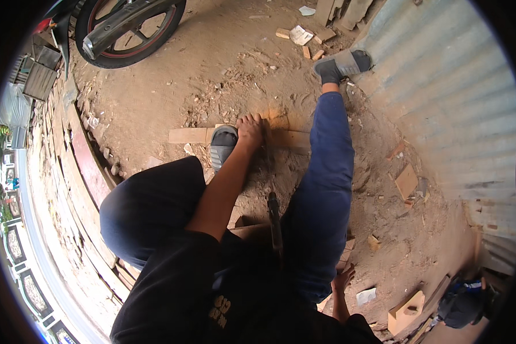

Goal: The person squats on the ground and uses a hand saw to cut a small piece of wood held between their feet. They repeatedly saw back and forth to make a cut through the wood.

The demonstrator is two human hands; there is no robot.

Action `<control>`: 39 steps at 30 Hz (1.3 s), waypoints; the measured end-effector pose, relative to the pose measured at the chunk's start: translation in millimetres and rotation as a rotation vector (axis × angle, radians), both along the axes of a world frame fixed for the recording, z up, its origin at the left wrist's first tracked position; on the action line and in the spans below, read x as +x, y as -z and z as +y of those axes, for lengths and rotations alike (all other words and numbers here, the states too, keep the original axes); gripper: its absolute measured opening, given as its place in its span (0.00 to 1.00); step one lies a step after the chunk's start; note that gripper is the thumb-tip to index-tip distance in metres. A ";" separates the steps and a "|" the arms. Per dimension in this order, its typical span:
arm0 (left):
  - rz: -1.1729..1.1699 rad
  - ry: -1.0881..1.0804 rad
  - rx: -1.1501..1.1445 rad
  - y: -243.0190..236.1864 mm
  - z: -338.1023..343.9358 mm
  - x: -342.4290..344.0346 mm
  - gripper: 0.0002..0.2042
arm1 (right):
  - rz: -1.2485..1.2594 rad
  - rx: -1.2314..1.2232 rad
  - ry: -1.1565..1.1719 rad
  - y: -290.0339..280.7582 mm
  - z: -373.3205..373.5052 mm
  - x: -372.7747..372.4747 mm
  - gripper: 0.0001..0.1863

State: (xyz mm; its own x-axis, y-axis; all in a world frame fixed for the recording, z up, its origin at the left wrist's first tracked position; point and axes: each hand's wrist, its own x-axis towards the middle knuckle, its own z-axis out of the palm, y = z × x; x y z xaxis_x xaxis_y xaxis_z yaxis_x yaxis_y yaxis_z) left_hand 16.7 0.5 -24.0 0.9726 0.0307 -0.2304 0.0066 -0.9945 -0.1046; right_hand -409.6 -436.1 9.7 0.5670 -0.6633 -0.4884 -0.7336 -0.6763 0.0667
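Note:
A narrow wooden board [188, 136] lies across the dirt in front of me, and my left foot in a grey-black sandal [222, 150] presses on it. Beside that foot, my left hand [250, 132] grips the board, fingers over its far edge. A long, thin dark tool [274, 221] stands between my legs, pointing at the board; its far part is faint, and I cannot make out its kind. At the lower right, apart from the tool, my right hand [343, 278] is beside my right thigh, its fingers spread and nothing visible in them.
A motorbike wheel [133, 34] stands at the far left, above stacked planks [77, 166]. Along the right runs a corrugated metal sheet [441, 86]. Wood offcuts [407, 182] and a dark bag-like bundle [463, 304] lie on the right.

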 end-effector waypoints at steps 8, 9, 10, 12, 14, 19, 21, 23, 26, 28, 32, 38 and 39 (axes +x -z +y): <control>-0.076 -0.011 -0.077 5.2 5.1 -2.0 0.17 | -0.187 0.247 0.281 19.8 -7.3 -55.6 0.63; -0.052 -0.004 -0.069 5.5 4.7 -1.5 0.17 | -0.177 0.198 0.212 19.3 -6.0 -56.3 0.62; -0.025 0.011 -0.060 0.6 1.1 -1.3 0.17 | -0.164 0.149 0.150 11.7 3.0 -52.7 0.60; -0.012 0.007 -0.053 -3.6 4.5 -2.0 0.17 | -0.166 0.107 0.024 10.3 8.8 -48.9 0.58; -0.033 -0.012 -0.078 -2.4 6.0 -2.7 0.18 | -0.192 0.097 -0.085 10.6 8.3 -49.2 0.56; -0.036 -0.009 -0.070 -2.0 2.6 -1.7 0.18 | -0.130 0.141 0.027 6.1 4.5 -41.9 0.56; -0.027 -0.008 -0.076 -3.5 1.6 -2.8 0.19 | -0.052 0.159 0.047 2.2 3.3 -37.5 0.54; -0.022 -0.012 -0.084 -4.8 3.6 -2.4 0.20 | 0.013 0.198 0.084 -6.8 11.5 -24.3 0.53; -0.017 -0.006 -0.071 3.8 7.2 -1.4 0.21 | -0.024 0.216 0.140 15.2 7.0 -33.4 0.49; 0.011 -0.020 -0.087 -0.7 4.5 1.1 0.21 | -0.058 0.227 0.112 23.6 12.5 -37.7 0.48; -0.010 -0.035 -0.127 -0.2 4.0 2.0 0.21 | -0.085 0.248 0.088 36.7 4.1 -43.1 0.48; -0.006 -0.025 -0.106 -0.5 3.1 1.7 0.20 | -0.120 0.188 0.182 49.1 5.0 -42.0 0.55; -0.004 -0.024 -0.090 -0.2 3.8 1.3 0.20 | -0.146 0.256 0.237 49.0 2.5 -42.0 0.57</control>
